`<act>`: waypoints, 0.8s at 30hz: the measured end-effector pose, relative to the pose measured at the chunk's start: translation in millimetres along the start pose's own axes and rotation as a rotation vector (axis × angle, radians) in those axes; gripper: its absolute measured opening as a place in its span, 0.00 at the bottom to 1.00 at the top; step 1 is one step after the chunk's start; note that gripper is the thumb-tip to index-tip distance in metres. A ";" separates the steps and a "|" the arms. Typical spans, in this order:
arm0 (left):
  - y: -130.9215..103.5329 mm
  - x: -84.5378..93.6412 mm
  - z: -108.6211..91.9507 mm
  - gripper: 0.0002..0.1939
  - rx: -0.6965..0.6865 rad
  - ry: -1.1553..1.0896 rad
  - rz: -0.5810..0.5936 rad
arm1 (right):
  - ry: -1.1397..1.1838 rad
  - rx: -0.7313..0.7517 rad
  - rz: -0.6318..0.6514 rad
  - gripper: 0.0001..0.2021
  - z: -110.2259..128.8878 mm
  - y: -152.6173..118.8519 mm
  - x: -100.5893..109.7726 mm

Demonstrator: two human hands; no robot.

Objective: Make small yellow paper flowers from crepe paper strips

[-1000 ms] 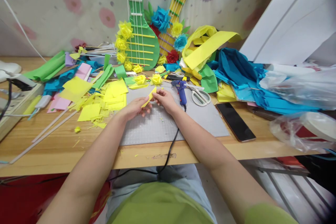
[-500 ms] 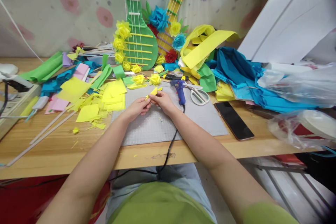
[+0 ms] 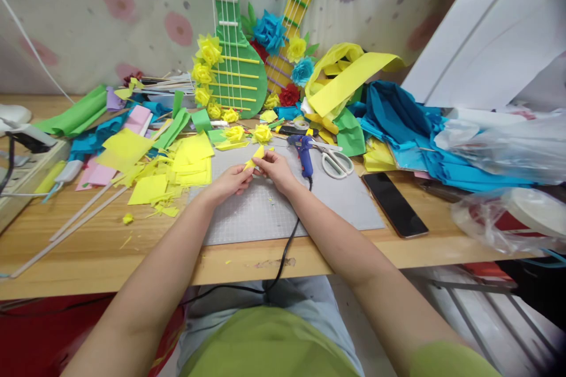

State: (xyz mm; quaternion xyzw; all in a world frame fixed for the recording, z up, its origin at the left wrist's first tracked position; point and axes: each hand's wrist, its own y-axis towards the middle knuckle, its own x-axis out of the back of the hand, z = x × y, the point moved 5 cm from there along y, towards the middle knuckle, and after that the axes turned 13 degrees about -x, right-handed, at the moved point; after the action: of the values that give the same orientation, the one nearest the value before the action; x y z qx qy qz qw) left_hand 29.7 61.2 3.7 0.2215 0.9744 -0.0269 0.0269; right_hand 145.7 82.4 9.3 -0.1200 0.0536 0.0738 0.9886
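Note:
A small folded piece of yellow crepe paper [image 3: 255,156] is pinched between both hands above the grey cutting mat [image 3: 239,221]. My left hand [image 3: 230,182] grips its lower left end with closed fingers. From the other side, the fingertips of my right hand [image 3: 276,169] press on it, hiding part of the paper. Just beyond the hands lie finished yellow paper flowers [image 3: 262,133]. A blue glue gun [image 3: 304,156] rests to the right of my right hand, beside white-handled scissors [image 3: 336,164].
Yellow paper squares [image 3: 193,162] and scraps cover the left of the table. A green paper guitar [image 3: 241,79] and a yellow one [image 3: 297,6] lean on the wall. Blue crepe paper [image 3: 398,118] and a phone [image 3: 395,204] lie right. The glue gun's black cord [image 3: 289,241] crosses the table edge.
The yellow paper between my fingers has tilted slightly, its upper end showing more upright. Both hands stay in nearly the same place; the view has shifted slightly.

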 end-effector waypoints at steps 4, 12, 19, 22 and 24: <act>-0.2 -0.5 0.1 0.11 0.017 -0.009 -0.023 | 0.034 -0.008 -0.007 0.19 -1.7 2.1 1.9; 0.2 -0.6 0.4 0.11 0.025 0.002 0.017 | 0.022 -0.069 0.100 0.19 -8.1 4.2 -3.8; -1.4 -3.1 3.5 0.10 0.061 -0.013 0.062 | 0.109 -0.060 -0.010 0.18 -7.5 6.3 5.8; -1.6 -3.6 4.7 0.10 0.065 -0.015 0.058 | 0.179 -0.043 -0.055 0.18 -6.6 9.3 12.3; -1.1 -3.6 5.0 0.09 0.054 -0.029 0.042 | 0.192 -0.041 -0.062 0.18 -6.4 9.7 13.0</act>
State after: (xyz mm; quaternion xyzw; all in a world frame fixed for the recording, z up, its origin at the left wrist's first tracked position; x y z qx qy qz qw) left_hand 32.7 58.4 -1.0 0.2420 0.9680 -0.0560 0.0356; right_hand 156.3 91.8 -0.7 -0.1485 0.1429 0.0324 0.9780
